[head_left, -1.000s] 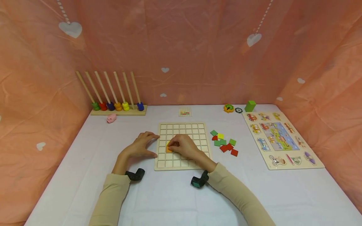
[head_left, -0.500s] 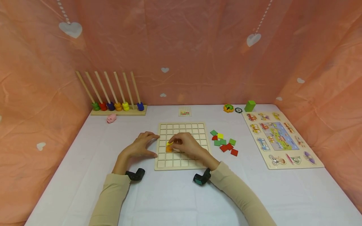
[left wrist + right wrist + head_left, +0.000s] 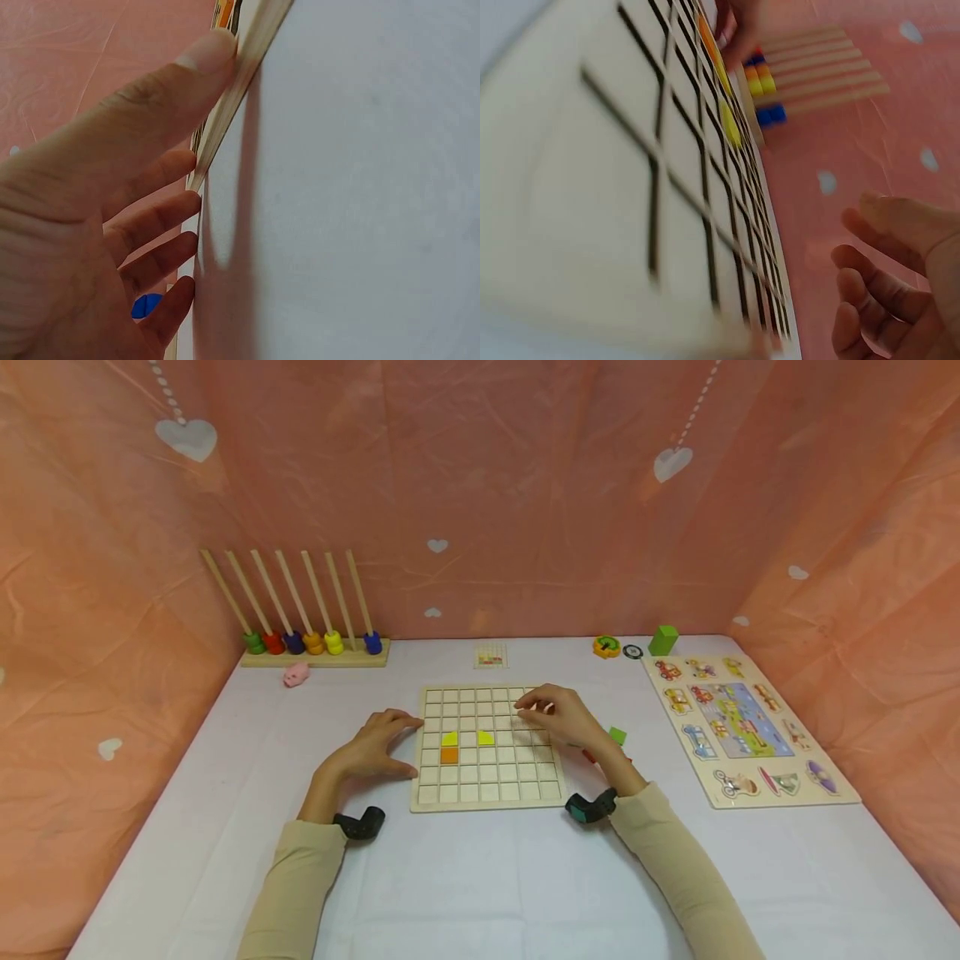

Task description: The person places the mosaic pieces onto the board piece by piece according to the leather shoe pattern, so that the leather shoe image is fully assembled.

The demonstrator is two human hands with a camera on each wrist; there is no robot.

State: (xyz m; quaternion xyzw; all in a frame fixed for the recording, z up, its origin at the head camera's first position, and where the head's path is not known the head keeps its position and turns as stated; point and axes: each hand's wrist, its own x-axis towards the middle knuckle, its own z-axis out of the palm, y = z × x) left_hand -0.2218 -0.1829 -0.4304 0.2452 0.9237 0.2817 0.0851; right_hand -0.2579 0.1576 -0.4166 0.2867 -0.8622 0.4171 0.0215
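Touching board (image 3: 487,772): left fingers (image 3: 160,217) spread | right fingers (image 3: 892,297) seemingly loose | head view only: puzzle (image 3: 748,724)

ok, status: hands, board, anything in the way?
Left hand touching left edge of grid board; right hand above it, empty. One orange tile, two yellow tiles on board. Right arm partly hides loose tiles in head view.

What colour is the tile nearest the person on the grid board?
That tile is orange, clearest in the head view.
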